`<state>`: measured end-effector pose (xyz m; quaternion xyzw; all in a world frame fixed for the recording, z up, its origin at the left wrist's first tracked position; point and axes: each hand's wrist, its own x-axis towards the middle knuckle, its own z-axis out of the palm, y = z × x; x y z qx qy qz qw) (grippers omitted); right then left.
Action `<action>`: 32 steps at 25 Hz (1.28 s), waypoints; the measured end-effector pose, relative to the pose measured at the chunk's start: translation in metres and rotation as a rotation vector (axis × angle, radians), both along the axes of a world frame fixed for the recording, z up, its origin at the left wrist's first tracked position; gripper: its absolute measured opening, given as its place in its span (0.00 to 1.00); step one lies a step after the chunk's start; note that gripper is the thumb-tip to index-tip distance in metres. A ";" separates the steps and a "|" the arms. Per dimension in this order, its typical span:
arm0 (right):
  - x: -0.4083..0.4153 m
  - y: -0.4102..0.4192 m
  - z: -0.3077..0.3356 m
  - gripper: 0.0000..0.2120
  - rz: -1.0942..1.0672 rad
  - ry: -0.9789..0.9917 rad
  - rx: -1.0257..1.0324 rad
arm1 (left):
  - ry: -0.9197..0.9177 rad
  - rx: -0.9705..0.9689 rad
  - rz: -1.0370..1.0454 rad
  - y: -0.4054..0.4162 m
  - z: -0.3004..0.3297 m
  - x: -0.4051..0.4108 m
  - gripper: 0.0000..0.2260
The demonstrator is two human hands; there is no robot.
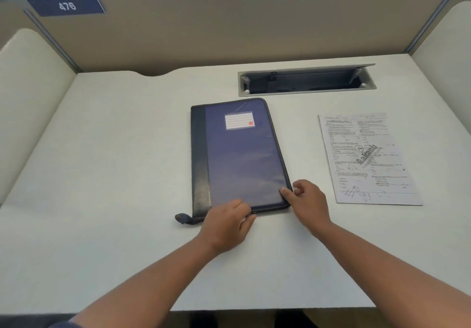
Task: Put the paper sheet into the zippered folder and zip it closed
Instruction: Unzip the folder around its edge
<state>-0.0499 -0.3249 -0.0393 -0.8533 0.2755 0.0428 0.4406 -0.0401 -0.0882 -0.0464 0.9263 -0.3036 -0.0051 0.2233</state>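
While the zippered folder (239,156) lies shut and flat at the centre of the desk (102,162), we have both hands at its near edge. Left hand (226,223): fingers curled together over the near edge at about 6 o'clock on the folder, touching it; whether they pinch the zipper slider we cannot tell, as the fingertips are hidden. Right hand (308,200): loosely curled, thumb pressed on the cover at the near right corner, about 5 o'clock, the other fingers off the edge just beside it. A dark pull tab (182,218) sticks out at the near left corner, about 7 o'clock, touched by neither hand.

The paper sheet (367,159), printed and marked with handwriting, lies flat on the desk at 3 o'clock from the folder, apart from it and untouched.

Step in hand, as we judge it: opening the folder. Insertion not yet begun. Next move calls for finding the slider and running it round the edge while one hand holds the cover down; then lifting the cover, fetching the sheet and closing the zip.

Count: one folder, one sheet, two hands, one open cable tray (305,80) at 12 o'clock, one number plate (66,5) reading 476 on the partition at 10 o'clock.
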 end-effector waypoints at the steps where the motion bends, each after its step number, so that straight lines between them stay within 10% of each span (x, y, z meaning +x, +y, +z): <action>1: 0.003 0.001 0.000 0.14 -0.016 0.018 0.027 | -0.027 0.038 0.017 0.000 -0.004 -0.011 0.12; 11: 0.009 0.000 0.002 0.21 0.038 0.128 0.247 | 0.296 -0.050 0.644 -0.034 -0.007 -0.041 0.16; 32: 0.010 0.041 -0.004 0.14 -0.208 0.256 0.564 | 0.317 -0.119 0.604 -0.001 -0.012 -0.043 0.12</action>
